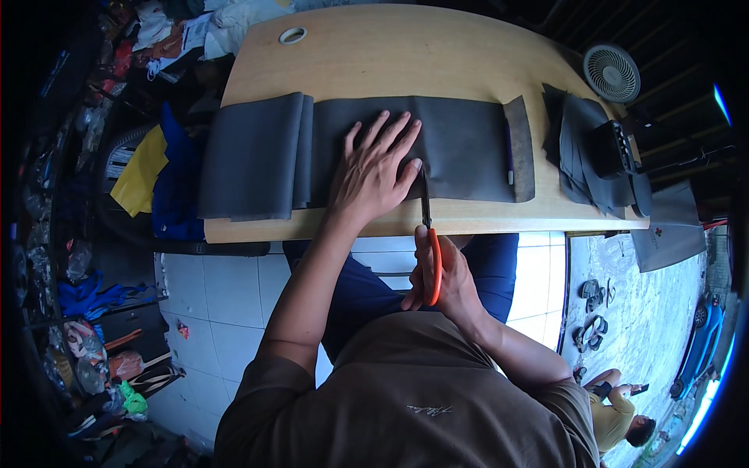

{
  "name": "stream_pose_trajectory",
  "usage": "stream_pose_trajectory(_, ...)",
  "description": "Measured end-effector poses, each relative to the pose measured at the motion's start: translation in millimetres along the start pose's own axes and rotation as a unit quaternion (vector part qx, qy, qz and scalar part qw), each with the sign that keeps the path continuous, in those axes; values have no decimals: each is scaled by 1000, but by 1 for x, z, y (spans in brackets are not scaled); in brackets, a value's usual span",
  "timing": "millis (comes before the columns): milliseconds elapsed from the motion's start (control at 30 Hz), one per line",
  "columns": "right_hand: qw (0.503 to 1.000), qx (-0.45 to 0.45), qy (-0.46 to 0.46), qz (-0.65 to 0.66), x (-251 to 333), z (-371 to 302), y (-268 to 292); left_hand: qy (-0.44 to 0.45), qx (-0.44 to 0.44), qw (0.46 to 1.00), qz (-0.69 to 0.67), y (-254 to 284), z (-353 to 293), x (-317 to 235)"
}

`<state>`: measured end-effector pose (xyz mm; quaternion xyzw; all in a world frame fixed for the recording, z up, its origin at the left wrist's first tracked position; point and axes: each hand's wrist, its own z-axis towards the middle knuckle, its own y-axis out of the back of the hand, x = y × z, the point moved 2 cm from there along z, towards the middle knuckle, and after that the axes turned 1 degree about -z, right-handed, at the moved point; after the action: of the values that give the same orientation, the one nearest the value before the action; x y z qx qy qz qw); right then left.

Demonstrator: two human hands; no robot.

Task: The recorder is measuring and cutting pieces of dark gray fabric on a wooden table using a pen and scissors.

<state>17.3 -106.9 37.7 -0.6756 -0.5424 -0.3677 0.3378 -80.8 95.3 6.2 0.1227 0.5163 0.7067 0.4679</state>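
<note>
A long strip of dark grey sheet material point(464, 148) lies across the wooden table, its left part folded over in layers. My left hand point(380, 168) presses flat on it, fingers spread. My right hand point(449, 277) grips orange-handled scissors point(434, 269) at the table's near edge. Their dark blades point away from me and reach the sheet just right of my left thumb; whether they are parted is hard to see. A purple pen-like stick point(510, 160) lies on the sheet near its right end.
Dark cut pieces point(577, 152) are stacked on the table's right, beside a black box-shaped object point(613, 148) and a small fan point(612, 72). A white ring point(292, 36) sits at the far left. Yellow and blue fabric point(142, 171) lies left of the table. A person point(616, 413) sits at lower right.
</note>
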Motion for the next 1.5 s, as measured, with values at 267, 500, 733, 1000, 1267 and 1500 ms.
stream_pose_trajectory(267, 999, 23, 25, 16, -7, 0, 4, 0, 0, 1000, -2, -1, 0, 1)
stream_pose_trajectory(500, 999, 4, 41, -4, -4, -2, -1, 2, 3, 1000, -4, -1, -1, 2)
stream_pose_trajectory(733, 999, 13, 50, -8, -5, -3, 1, 4, 4, 1000, -8, -1, -1, 2)
stream_pose_trajectory(1000, 998, 8, 52, -31, -2, -3, 0, 5, 5, 1000, -8, -1, -1, 1)
stream_pose_trajectory(1267, 998, 20, 60, -20, -8, -2, 3, 4, 4, 1000, -8, 0, -1, 2)
stream_pose_trajectory(1500, 998, 13, 55, -20, -3, -2, 1, 6, 6, 1000, -8, 0, -1, 1)
